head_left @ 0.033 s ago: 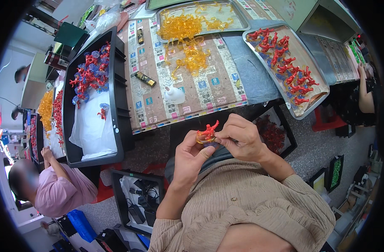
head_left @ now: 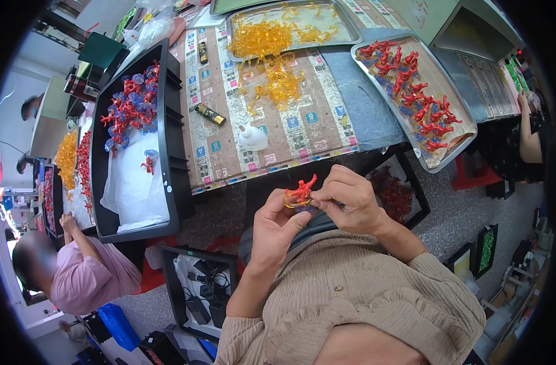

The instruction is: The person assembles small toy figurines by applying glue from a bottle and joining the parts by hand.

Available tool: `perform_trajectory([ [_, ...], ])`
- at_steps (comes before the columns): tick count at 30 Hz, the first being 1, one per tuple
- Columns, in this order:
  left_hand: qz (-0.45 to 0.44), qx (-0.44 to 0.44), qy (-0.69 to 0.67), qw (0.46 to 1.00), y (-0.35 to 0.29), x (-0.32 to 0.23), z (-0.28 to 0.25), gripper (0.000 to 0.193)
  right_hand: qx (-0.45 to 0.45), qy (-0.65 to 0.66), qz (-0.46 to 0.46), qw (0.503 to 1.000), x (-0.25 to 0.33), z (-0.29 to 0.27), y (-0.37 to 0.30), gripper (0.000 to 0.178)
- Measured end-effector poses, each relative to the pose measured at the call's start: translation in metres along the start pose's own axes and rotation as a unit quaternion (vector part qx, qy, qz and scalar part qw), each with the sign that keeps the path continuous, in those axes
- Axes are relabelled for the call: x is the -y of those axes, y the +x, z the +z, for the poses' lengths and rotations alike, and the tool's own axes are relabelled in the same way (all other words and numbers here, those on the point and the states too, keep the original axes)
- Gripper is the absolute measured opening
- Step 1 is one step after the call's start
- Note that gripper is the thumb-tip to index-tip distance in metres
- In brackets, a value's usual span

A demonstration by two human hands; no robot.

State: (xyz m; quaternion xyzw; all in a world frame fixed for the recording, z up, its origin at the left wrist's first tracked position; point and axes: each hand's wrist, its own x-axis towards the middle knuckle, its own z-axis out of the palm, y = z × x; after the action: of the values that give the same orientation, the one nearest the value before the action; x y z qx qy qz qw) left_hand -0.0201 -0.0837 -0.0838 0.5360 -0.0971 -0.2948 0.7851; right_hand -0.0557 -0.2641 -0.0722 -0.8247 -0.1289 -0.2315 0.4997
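Note:
Just past the table's near edge, in front of my body, my left hand [head_left: 274,232] grips a small red plastic figure [head_left: 300,189] with a clear yellow ring-shaped piece and a blue translucent base. Its thumb presses against the blue part from below. My right hand [head_left: 349,199] is closed in a pinch at the figure's right side; its fingertips meet the yellow piece there, and any small part between them is hidden. Closest on the table is a white squeeze bottle [head_left: 252,138]. Beyond it lies a loose pile of clear yellow plastic pieces [head_left: 279,85].
A black bin [head_left: 176,152] at left holds red-and-blue figures on white sheeting. At right, a metal tray [head_left: 468,135] carries rows of similar figures. Another tray [head_left: 355,38] of yellow pieces is at the back. Two small dark bottles [head_left: 210,114] lie nearby. A person in pink [head_left: 95,274] sits at left.

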Motion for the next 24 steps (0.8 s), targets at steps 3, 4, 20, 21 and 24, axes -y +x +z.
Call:
perform_trajectory([
  [3, 0.008, 0.006, 0.029, 1.000, -0.001, 0.002, -0.002, 0.029, -0.013, 0.001, -0.006, 1.000, -0.001, 0.002, -0.001, 0.016],
  [4, 0.007, 0.007, 0.029, 1.000, -0.001, 0.001, -0.001, 0.029, -0.014, -0.003, -0.005, 1.000, 0.000, 0.002, -0.001, 0.015],
  [20, 0.182, -0.131, 0.278, 0.934, 0.004, 0.008, 0.010, 0.019, -0.041, -0.008, 0.004, 0.999, 0.000, 0.015, -0.010, 0.017],
  [21, 0.213, -0.148, 0.340, 0.904, 0.006, 0.008, 0.009, 0.022, -0.041, -0.008, 0.003, 0.999, -0.002, 0.014, -0.008, 0.017],
  [24, 0.297, -0.158, 0.461, 0.821, 0.013, 0.006, 0.011, 0.024, -0.048, -0.028, -0.008, 0.998, -0.003, 0.011, -0.002, 0.019],
])
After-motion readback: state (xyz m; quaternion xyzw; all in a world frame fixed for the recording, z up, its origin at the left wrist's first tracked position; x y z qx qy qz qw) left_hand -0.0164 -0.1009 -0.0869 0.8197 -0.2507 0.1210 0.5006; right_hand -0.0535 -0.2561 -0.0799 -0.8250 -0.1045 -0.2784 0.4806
